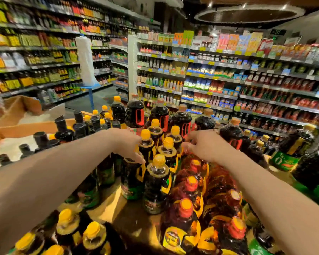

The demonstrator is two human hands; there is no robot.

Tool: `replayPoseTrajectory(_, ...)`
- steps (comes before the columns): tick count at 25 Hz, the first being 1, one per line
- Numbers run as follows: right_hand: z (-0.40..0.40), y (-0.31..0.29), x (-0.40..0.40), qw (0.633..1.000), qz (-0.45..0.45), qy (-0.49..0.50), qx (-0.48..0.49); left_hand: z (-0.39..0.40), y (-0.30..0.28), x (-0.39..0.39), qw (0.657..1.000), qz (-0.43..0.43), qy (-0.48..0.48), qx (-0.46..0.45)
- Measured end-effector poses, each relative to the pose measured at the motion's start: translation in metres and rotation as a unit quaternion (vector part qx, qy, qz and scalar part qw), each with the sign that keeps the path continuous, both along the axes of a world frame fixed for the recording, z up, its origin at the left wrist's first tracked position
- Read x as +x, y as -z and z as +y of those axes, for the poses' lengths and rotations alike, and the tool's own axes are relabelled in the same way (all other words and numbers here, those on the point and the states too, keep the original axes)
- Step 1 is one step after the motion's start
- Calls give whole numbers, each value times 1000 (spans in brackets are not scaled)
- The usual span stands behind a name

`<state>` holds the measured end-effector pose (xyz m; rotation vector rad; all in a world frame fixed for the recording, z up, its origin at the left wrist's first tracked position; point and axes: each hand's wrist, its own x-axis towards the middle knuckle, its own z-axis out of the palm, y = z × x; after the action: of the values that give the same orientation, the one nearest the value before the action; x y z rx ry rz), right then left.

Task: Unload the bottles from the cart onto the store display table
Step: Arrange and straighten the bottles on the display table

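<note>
risk: the dark sauce bottles w/ yellow screw caps and yellow side handles (pixel 156 183) stand packed shoulder to shoulder mid-frame on the brown wooden display table (pixel 107 205). imo one clumsy nudge tips a row, prob domino style.

cause: both forearms reach over the front rows, so an elbow could clip the yellow-capped bottles at bottom left (pixel 66 227) on the way in/out.

also: the shrink-wrapped pack of reddish bottles w/ red caps (pixel 193 183) lower right looks slippery and lumpy, could slide if leaned on.

left hand (pixel 130 144): centre of frame, fingers curved down around the neck/shoulder of one yellow-capped bottle (pixel 145 144). looks like a grip but blur means can't swear to it.

right hand (pixel 203 144): right of centre, fingers bent, pinching at the plastic wrap on top of the reddish pack. how tight, can't tell.

bottles: all over the table, big dark jugs w/ red handles (pixel 134 113) at the back.

cart: not visible afaict. cardboard box (pixel 24 126) at left.
</note>
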<state>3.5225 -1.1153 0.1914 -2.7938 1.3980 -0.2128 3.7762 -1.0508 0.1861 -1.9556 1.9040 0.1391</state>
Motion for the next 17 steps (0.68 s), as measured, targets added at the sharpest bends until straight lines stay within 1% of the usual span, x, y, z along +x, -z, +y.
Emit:
replayPoseTrajectory(1,15,2,19,999,-5,-33,23,-2,9,7,998,57,-6,19)
replayPoseTrajectory(2,27,8,37,998,0,-53,42,-6,18,14,994,108,-2,19)
replayPoseTrajectory(3,35,15,53,996,15,-58,60,-10,25,19,990,141,12,4)
replayPoseTrajectory(6,42,36,90,990,108,-24,86,-22,37,27,986,150,66,-24)
replayPoseTrajectory(7,43,40,99,989,123,-11,84,-25,40,29,984,153,81,-28)
replayPoseTrajectory(9,45,45,110,989,122,11,80,-27,43,31,980,154,113,-50)
replayPoseTrajectory(11,48,41,114,987,123,35,97,-29,44,35,975,163,137,-67)
replayPoseTrajectory(14,59,32,115,981,117,64,140,-26,46,35,970,154,175,-70)
replayPoseTrajectory(17,67,31,118,978,122,76,150,-19,47,37,967,140,204,-62)
